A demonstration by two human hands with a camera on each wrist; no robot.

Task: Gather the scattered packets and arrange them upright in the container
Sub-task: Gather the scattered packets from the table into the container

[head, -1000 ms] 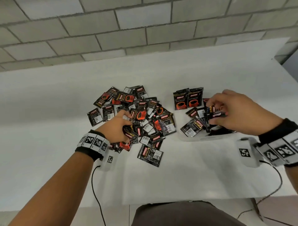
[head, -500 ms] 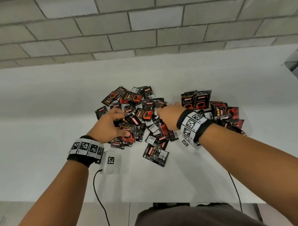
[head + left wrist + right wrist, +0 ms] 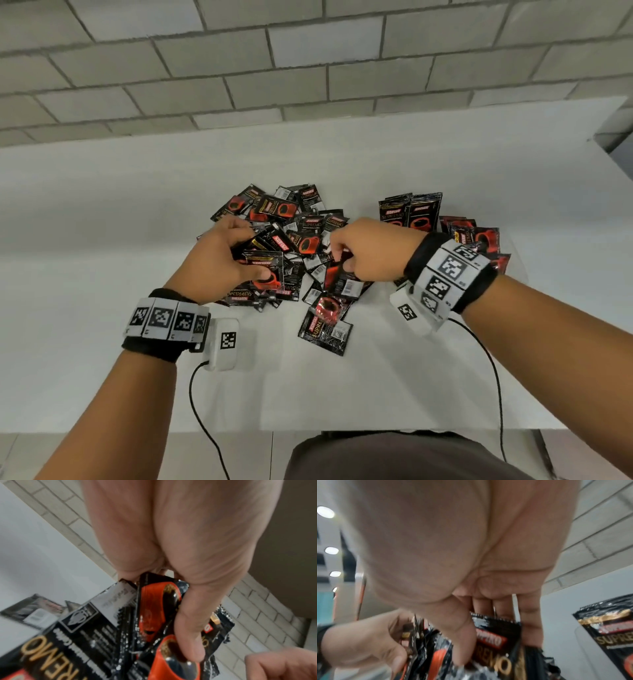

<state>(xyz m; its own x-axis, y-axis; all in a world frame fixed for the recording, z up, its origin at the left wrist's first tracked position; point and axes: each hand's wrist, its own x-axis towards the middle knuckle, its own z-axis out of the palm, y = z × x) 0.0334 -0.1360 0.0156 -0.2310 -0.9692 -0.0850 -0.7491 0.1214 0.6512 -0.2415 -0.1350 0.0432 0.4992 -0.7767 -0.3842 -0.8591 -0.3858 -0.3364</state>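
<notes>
Many black-and-red coffee packets (image 3: 291, 219) lie in a loose pile in the middle of the white table. My left hand (image 3: 246, 263) sits on the pile's left side and grips a small stack of packets (image 3: 154, 608), with the thumb (image 3: 188, 642) pressed on top. At the pile's right side my right hand (image 3: 342, 257) pinches one packet (image 3: 494, 646) between the thumb (image 3: 462, 642) and the fingers behind it. The clear container (image 3: 513, 260) stands to the right. It holds two upright packets (image 3: 411, 212) at its back and several more leaning (image 3: 479, 240).
One packet (image 3: 325, 329) lies alone in front of the pile, near the table's front edge. A grey block wall runs along the back of the table (image 3: 102, 257). Cables hang from both wrist cameras over the front edge.
My right hand has left the container, crossed left to the pile and closed on a packet. My left hand has stayed in the pile with its stack.
</notes>
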